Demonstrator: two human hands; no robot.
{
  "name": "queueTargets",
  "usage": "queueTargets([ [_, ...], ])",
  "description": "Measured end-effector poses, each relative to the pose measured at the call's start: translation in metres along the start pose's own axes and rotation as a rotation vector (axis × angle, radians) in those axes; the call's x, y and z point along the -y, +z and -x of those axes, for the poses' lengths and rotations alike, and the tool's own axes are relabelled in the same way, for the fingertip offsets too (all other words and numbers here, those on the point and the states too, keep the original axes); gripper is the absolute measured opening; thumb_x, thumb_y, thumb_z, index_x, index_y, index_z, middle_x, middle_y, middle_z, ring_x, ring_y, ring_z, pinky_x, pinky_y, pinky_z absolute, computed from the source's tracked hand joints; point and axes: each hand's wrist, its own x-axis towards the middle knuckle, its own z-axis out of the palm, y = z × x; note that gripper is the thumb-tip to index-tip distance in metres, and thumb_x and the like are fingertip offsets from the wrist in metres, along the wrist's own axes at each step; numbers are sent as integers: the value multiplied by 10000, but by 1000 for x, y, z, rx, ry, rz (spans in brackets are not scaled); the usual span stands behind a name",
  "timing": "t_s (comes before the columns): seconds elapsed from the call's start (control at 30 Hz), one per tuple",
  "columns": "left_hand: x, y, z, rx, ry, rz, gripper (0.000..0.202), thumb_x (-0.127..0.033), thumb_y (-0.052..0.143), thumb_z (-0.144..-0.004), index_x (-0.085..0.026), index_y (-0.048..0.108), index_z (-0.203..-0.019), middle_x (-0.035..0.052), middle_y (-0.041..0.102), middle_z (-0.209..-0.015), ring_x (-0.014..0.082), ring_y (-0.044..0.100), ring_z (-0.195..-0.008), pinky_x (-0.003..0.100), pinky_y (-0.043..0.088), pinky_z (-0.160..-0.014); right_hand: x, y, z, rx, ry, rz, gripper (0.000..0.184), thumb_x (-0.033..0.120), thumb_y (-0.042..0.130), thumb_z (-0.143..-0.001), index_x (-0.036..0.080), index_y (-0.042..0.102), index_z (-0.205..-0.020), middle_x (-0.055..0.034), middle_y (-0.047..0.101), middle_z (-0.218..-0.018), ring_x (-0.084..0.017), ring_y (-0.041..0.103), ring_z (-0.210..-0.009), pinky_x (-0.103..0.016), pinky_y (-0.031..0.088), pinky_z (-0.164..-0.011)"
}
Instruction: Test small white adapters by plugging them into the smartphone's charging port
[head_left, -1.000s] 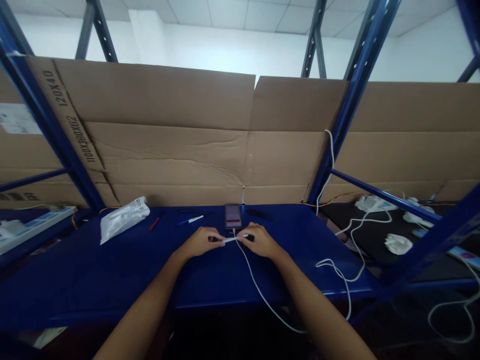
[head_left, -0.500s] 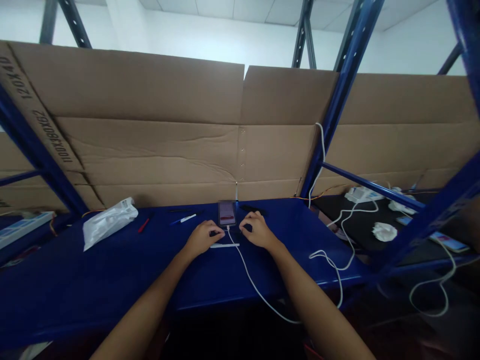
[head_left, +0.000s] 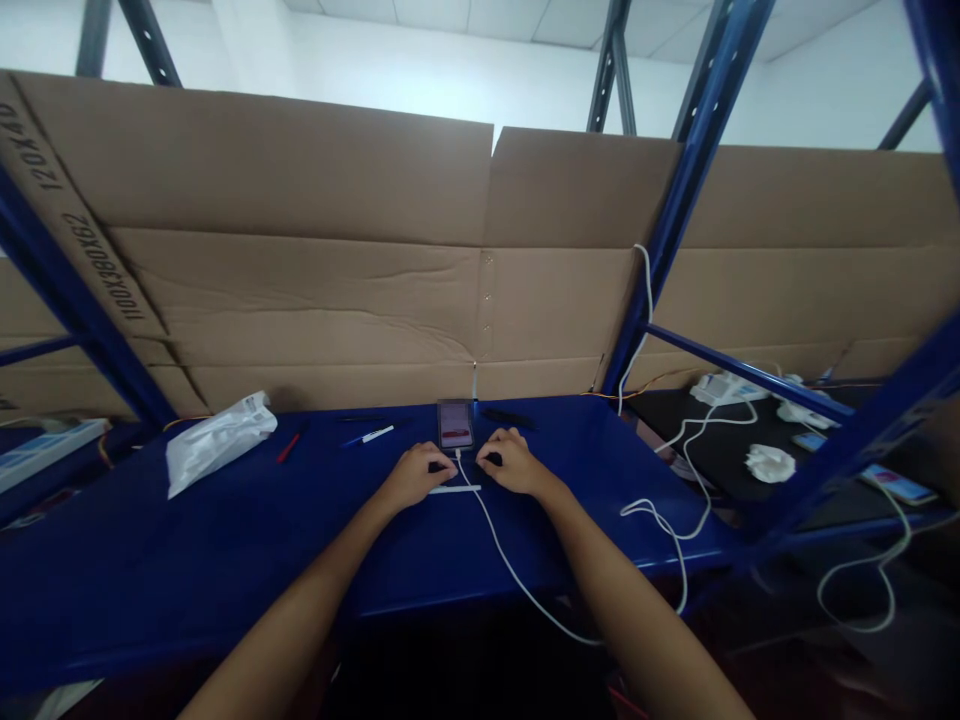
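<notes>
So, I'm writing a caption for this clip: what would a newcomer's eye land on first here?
Large brown cardboard sheets fill the background behind a deep blue metal shelf, the boldest colours in view. At the shelf's centre, the person's left hand and right hand rest just in front of a smartphone with a lit screen. A white cable runs from the phone's lower end between the hands, then over the shelf's front edge.

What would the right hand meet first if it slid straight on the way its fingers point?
Probably the phone, at its lower corner, just ahead of the right hand; depth is hard to judge from this view.
</notes>
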Motion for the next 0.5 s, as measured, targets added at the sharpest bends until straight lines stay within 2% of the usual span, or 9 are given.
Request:
queueTargets([
  [0.1, -4, -3, 1, -40, 41, -8, 196, -388, 664, -870, -240, 790, -842, 44, 723, -894, 204, 628, -866, 324, 462, -848, -6, 3, -1, -8, -15, -4, 68, 248, 718, -860, 255, 779, -890, -56, 609, -994, -209, 526, -972, -405, 344, -960],
  [0.27, -9, -12, 4, -128, -52, 162, 253, -425, 623, -901, -212, 760, -909, 32, 752, -852, 190, 654, -762, 290, 490, -731, -10, 8, -2, -20, -27, -16, 49, 240, 758, -828, 248, 771, -874, -51, 619, -965, -212, 532, -961, -395, 364, -935],
  [0.37, -9, -13, 4, -188, -44, 256, 296, -437, 630, -897, -194, 753, -1012, 47, 758, -910, 185, 661, -770, 280, 499, -719, -9, 6, -2, -47, -79, -30, 32, 205, 723, -842, 221, 747, -856, -49, 642, -957, -204, 547, -951, -387, 374, -934],
  [0.5, -8, -12, 3, -198, 22, 200, 362, -432, 535, -961, -205, 750, -1143, 61, 727, -937, 171, 634, -753, 277, 487, -695, -6, 2, -4, -149, -103, -210, 66, 205, 642, -873, 190, 698, -841, -25, 689, -850, -171, 584, -826, -322, 430, -840],
])
